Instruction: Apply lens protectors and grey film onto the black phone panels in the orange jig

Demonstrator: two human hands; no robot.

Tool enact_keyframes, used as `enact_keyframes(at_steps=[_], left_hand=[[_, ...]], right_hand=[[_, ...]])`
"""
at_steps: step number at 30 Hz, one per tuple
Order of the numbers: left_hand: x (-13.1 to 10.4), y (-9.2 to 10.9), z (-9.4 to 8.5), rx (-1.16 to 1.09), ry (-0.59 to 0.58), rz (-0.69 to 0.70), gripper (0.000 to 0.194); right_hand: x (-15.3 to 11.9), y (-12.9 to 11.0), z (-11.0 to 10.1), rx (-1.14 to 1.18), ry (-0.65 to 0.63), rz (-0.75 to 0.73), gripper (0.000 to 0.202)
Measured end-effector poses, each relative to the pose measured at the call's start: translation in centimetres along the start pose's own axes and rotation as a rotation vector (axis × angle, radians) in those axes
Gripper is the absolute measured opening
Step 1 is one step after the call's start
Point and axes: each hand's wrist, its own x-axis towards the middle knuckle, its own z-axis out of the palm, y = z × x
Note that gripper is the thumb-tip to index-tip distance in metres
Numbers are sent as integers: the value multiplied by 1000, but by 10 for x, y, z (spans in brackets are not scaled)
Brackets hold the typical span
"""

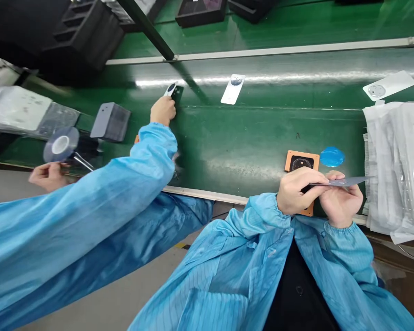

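The left hand (298,191) pinches one end of the thin panel (345,182); the right hand (342,202) clasps its edges. This probably steadies it near the orange fixture (316,162) on the bench (227,147).

A thin, flat, dark grey panel (347,182) with small pale marks was held up nearly edge-on to the view, pinched at one end by the left hand (301,189), its tapering other end jutting past the right hand (342,203).
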Motion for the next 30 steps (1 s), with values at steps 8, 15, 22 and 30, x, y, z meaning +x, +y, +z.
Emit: enact_keyframes(at_steps=[8,15,22,30], left_hand=[[2,-10,0,306,12,315,13],[1,-16,5,325,-40,317,25],[19,-17,-27,291,-209,74,22],[195,-105,-58,189,-53,-661,51]], right_hand=[[1,-18,30,754,212,238,28],[2,-14,30,724,177,252,33],[2,-14,19,415,221,143,12],[-1,-9,14,127,73,142,23]])
